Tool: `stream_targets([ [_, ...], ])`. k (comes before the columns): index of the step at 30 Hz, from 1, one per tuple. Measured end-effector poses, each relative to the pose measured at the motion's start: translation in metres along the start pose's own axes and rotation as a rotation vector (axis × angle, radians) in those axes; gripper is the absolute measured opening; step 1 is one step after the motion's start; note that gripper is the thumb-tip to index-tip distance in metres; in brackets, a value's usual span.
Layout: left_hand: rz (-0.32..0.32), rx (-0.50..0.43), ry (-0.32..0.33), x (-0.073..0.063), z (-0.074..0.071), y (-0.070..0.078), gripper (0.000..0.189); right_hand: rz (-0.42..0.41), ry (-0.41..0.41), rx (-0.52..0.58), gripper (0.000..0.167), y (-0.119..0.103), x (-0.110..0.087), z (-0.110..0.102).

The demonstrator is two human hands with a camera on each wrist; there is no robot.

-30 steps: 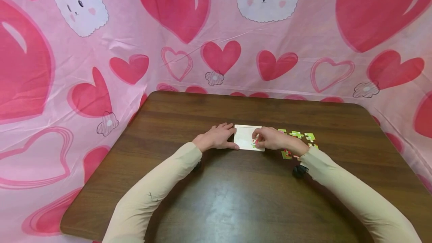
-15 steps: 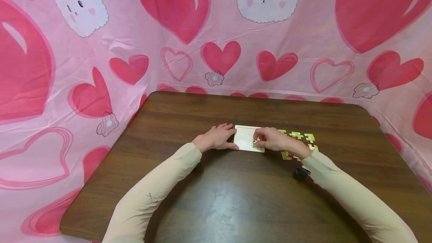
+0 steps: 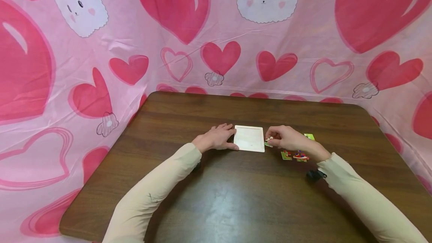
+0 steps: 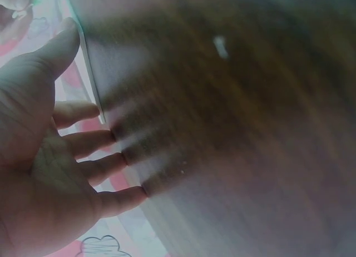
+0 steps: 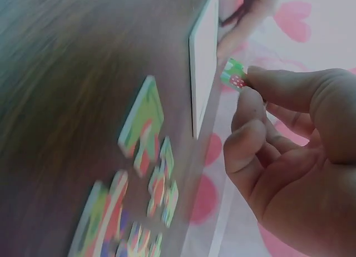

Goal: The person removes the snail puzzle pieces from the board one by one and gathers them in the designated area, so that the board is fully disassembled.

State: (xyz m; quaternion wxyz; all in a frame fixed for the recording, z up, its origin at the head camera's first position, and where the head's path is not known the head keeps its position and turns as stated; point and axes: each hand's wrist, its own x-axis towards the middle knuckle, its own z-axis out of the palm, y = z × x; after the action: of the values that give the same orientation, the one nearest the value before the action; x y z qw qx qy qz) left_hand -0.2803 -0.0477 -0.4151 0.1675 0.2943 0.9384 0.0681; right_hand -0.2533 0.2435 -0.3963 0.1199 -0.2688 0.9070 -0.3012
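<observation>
A white square puzzle tray (image 3: 249,140) lies flat on the table, its inner surface bare. My left hand (image 3: 218,137) rests at the tray's left side with fingers spread, thumb and index finger touching its edge in the left wrist view. Just off the tray's right side, my right hand (image 3: 287,138) pinches a small green jigsaw piece (image 5: 233,74) with a red, white-dotted patch between thumb and index finger. Loose jigsaw pieces (image 3: 300,156) lie under and beside the right forearm, which hides some of them.
Brown wood-grain table (image 3: 216,190) beneath everything. In the right wrist view, several flat pieces (image 5: 146,120) lie near the tray. A pink cloth with hearts (image 3: 221,57) hangs behind the table's far edge.
My right hand has moved right, from over the tray's near right corner to just outside it, carrying the jigsaw piece. The left hand stays at the tray's left edge.
</observation>
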Motion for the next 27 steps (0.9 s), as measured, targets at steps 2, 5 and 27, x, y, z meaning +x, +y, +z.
stream_targets([
  [2,0.001,-0.001,0.001,0.000,0.000,0.000,0.085,0.037,-0.009,0.038,0.007,0.004,-0.007,-0.003],
  [5,0.001,0.003,0.002,-0.001,0.000,0.000,0.085,0.082,-0.017,0.100,0.008,0.009,-0.018,-0.008],
  [27,-0.004,-0.004,0.001,-0.002,-0.002,0.001,0.085,0.073,-0.162,0.101,0.011,0.056,-0.076,-0.056],
])
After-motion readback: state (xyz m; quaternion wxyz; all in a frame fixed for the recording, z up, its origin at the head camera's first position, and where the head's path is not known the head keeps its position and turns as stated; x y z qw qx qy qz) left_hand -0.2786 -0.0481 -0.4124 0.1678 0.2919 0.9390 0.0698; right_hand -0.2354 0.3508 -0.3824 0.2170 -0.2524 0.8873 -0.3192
